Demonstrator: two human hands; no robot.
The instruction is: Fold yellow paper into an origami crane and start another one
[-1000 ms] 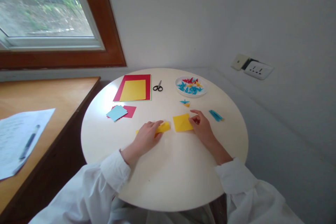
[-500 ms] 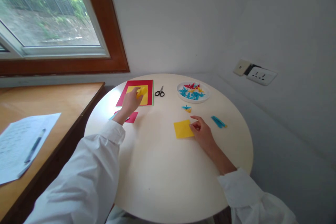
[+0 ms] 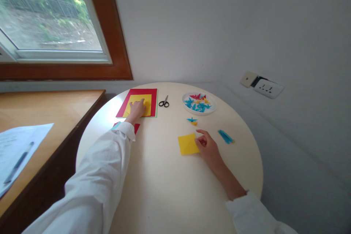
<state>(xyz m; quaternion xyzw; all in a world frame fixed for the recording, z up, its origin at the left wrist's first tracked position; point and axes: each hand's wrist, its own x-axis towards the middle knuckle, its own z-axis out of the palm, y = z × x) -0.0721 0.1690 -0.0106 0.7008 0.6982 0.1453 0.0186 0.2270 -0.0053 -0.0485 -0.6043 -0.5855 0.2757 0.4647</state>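
Observation:
My left hand (image 3: 137, 109) lies on the sheets of yellow paper (image 3: 148, 99) at the far left of the round table, its fingers apart and touching the top one. Under these lies a larger red sheet (image 3: 154, 97). My right hand (image 3: 207, 147) pinches the right edge of a small yellow paper square (image 3: 188, 144), which rests flat on the table. Just beyond it sits a small blue and yellow folded piece (image 3: 193, 121). To the right of this hand are blue folded paper strips (image 3: 225, 136).
A white plate (image 3: 184, 106) of folded paper cranes stands at the back, with black-handled scissors (image 3: 164, 102) to its left. Small red paper pieces (image 3: 137, 128) lie partly under my left sleeve. A wooden desk (image 3: 74, 106) with written sheets (image 3: 30, 135) and a pen (image 3: 19, 162) is at left.
My left hand has lowered the curled yellow paper it held onto the yellow sheets, and its fingers have loosened. The right hand keeps its pinch on the square. The view has shifted slightly.

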